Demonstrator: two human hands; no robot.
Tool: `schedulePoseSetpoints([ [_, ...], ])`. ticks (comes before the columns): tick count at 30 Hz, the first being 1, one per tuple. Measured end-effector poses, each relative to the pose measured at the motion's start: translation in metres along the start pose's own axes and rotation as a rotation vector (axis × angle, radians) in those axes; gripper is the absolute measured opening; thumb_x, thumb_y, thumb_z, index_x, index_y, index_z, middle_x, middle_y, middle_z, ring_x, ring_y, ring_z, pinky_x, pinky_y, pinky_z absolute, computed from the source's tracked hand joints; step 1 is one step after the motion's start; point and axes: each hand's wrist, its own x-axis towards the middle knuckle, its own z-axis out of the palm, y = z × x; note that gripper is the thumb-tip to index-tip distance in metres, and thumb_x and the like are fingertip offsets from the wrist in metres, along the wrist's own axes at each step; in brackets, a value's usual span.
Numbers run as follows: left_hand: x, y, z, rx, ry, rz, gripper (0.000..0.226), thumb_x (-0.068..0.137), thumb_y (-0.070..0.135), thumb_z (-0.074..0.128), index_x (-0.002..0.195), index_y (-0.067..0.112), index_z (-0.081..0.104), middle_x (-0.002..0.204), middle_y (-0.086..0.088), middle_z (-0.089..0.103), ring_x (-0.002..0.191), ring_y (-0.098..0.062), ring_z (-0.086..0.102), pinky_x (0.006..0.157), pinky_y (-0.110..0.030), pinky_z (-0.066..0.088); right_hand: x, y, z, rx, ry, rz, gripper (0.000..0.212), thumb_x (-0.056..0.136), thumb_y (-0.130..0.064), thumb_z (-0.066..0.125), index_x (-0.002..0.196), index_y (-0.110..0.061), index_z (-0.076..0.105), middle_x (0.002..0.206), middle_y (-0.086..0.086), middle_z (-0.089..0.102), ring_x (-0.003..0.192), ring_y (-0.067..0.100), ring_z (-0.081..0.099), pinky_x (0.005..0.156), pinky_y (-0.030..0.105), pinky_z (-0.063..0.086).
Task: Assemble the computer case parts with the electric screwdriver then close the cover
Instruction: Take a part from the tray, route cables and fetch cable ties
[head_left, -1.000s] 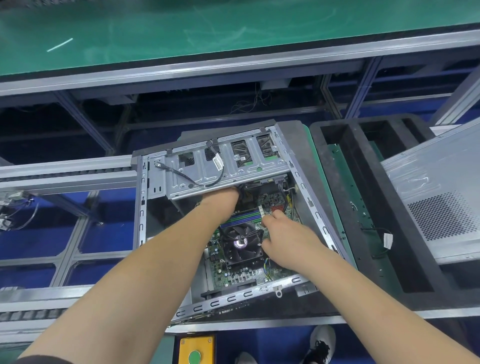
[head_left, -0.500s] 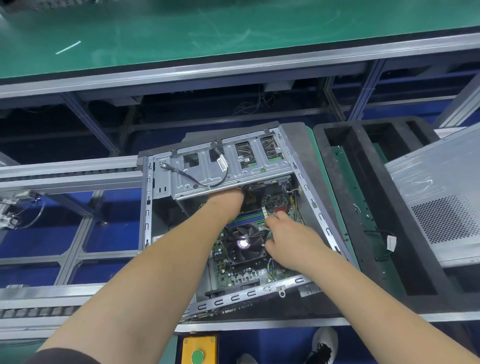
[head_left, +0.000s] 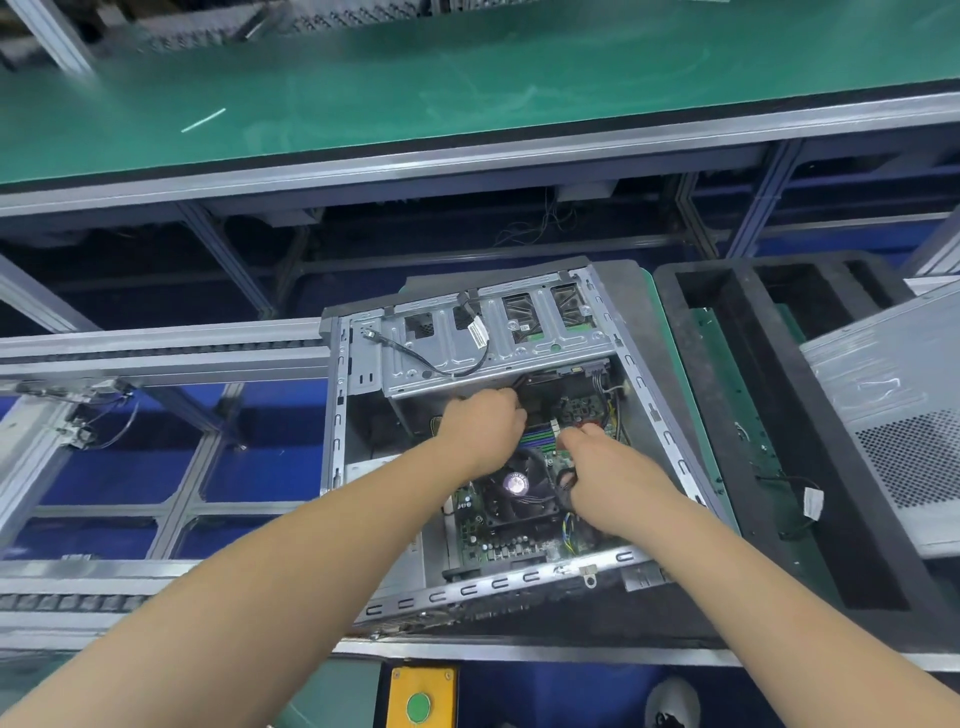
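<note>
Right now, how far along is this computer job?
Early to midway. Done: board and fan sit inside the open case. In hand: both hands, left and right, work among the cables. Left: no screwdriver in view, and the cover lies aside.

Across the top of your view runs a green-topped workbench (head_left: 467, 78) with an aluminium edge, and below it you see a dark bay of grey frame struts (head_left: 223, 254) with loose wires (head_left: 540, 223) hanging near the centre. At the left of the frame a roller conveyor rail (head_left: 156, 348) crosses over blue flooring (head_left: 260, 467), with a small cabled bracket (head_left: 88, 415) at its far left end. At the bottom centre you have a yellow box with a green push button (head_left: 418, 706), and a shoe (head_left: 672, 706) just to its right.
</note>
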Motion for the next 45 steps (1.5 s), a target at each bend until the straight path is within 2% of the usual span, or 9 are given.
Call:
schedulePoseSetpoints([
  [7,-0.018,-0.009,-0.011,-0.756,-0.157,-0.193,0.040,0.107,0.040,0.040,0.087,0.021,0.069,0.076,0.005,0.058,0.071,-0.016,0.052,0.065,-0.027,0.038,-0.002,0.006,-0.003,0.157,0.132,-0.075,0.081,0.085,0.013,0.060,0.151,-0.028,0.037,0.136,0.000,0.055,0.103,0.024,0.064,0.082,0.045,0.058],
  [12,-0.030,-0.010,-0.013,-1.002,-0.221,-0.160,0.046,0.106,0.047,0.043,0.084,0.018,0.071,0.073,0.005,0.050,0.071,-0.014,0.047,0.076,-0.027,0.044,0.000,0.005,-0.010,0.453,0.313,-0.120,0.027,0.108,-0.017,0.052,0.131,-0.028,0.060,0.104,-0.012,0.067,0.083,0.008,0.062,0.071,0.033,0.051],
  [17,-0.036,-0.012,-0.013,-1.024,-0.230,-0.120,0.046,0.107,0.048,0.043,0.079,0.022,0.071,0.065,0.012,0.051,0.065,-0.007,0.049,0.073,-0.023,0.045,0.006,-0.006,-0.018,0.641,0.329,-0.146,0.014,0.100,-0.026,0.066,0.110,-0.036,0.066,0.096,-0.015,0.069,0.063,-0.004,0.054,0.065,0.026,0.044],
  [22,-0.043,-0.013,-0.017,-1.013,-0.222,-0.125,0.047,0.107,0.048,0.043,0.077,0.019,0.066,0.063,0.014,0.053,0.072,-0.011,0.050,0.078,-0.026,0.049,0.011,-0.015,-0.016,0.662,0.271,-0.167,0.015,0.093,-0.025,0.074,0.099,-0.037,0.067,0.090,-0.013,0.068,0.065,0.001,0.054,0.070,0.035,0.055],
  [26,-0.047,-0.007,-0.020,-0.999,-0.195,-0.171,0.047,0.108,0.042,0.042,0.075,0.017,0.066,0.059,0.014,0.053,0.062,-0.011,0.048,0.066,-0.023,0.043,0.015,-0.016,-0.013,0.602,0.264,-0.179,0.013,0.097,-0.019,0.068,0.100,-0.032,0.064,0.088,-0.013,0.064,0.067,0.009,0.055,0.068,0.033,0.054],
  [30,-0.046,-0.002,-0.017,-0.725,0.023,-0.117,0.014,0.100,0.037,0.057,0.097,0.026,0.065,0.068,0.008,0.059,0.055,-0.009,0.055,0.056,-0.026,0.042,0.018,-0.017,-0.012,0.614,0.309,-0.141,0.023,0.098,-0.012,0.064,0.099,-0.035,0.061,0.089,-0.012,0.064,0.072,0.009,0.060,0.067,0.027,0.048],
  [35,-0.051,0.005,-0.014,-0.942,0.023,-0.217,0.017,0.098,0.038,0.061,0.097,0.023,0.071,0.064,0.002,0.061,0.047,-0.015,0.062,0.058,-0.039,0.059,0.016,-0.015,-0.011,0.660,0.313,-0.096,0.028,0.097,-0.012,0.066,0.091,-0.038,0.058,0.089,-0.009,0.067,0.068,0.011,0.067,0.068,0.033,0.055],
  [39,-0.044,0.007,-0.013,-0.989,-0.018,-0.320,0.027,0.095,0.039,0.068,0.089,0.013,0.075,0.057,0.005,0.055,0.046,-0.011,0.052,0.053,-0.027,0.049,0.013,-0.014,-0.009,0.665,0.312,-0.113,0.027,0.095,-0.009,0.066,0.091,-0.035,0.057,0.087,-0.009,0.066,0.066,0.005,0.062,0.065,0.023,0.048],
  [45,-0.025,-0.010,-0.009,-0.795,0.124,-0.386,0.008,0.091,0.026,0.072,0.093,0.018,0.075,0.080,-0.001,0.070,0.062,-0.013,0.057,0.057,-0.022,0.044,0.012,-0.011,-0.010,0.528,0.229,-0.001,0.023,0.097,-0.010,0.054,0.114,-0.025,0.051,0.095,-0.007,0.062,0.084,0.014,0.061,0.074,0.039,0.055],
])
